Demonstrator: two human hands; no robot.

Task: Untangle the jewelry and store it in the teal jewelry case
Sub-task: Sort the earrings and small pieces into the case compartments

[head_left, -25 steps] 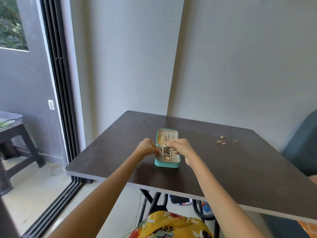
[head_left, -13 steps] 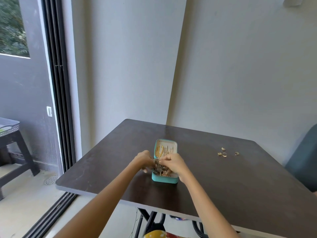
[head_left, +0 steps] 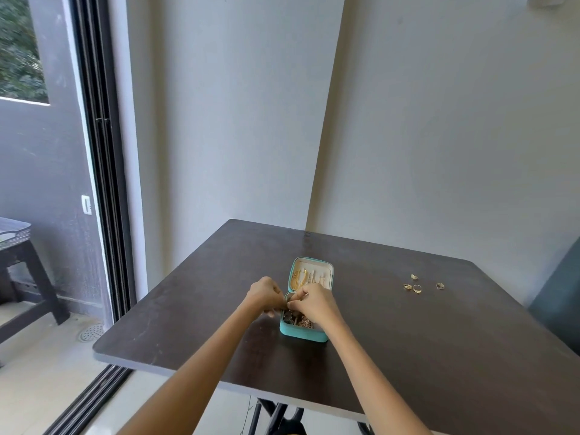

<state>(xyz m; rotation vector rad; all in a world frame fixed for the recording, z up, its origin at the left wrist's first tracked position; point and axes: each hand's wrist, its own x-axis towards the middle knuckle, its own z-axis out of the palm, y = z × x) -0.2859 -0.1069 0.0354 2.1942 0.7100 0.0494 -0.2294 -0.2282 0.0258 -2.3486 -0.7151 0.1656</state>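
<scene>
Dark brown table (head_left: pixel 408 356) in a room corner, grey walls behind. Teal jewelry case (head_left: pixel 303 333) sits open near table centre, lid laid back flat, gold pieces (head_left: pixel 299 277) lined up in the lid's cream interior. Left hand (head_left: pixel 263 295) and right hand (head_left: pixel 315 304) meet over the case's lower tray, fingers curled, pinching a small tangled piece of jewelry (head_left: pixel 290 301) between them; details too small to tell. More tangled jewelry (head_left: pixel 299 320) in the tray below. Four gold rings (head_left: pixel 417 288) lie loose on the table, well right of the case. Sliding door frame (head_left: pixel 103 183) at left, dark stool (head_left: pixel 22 271) on the balcony beyond.
</scene>
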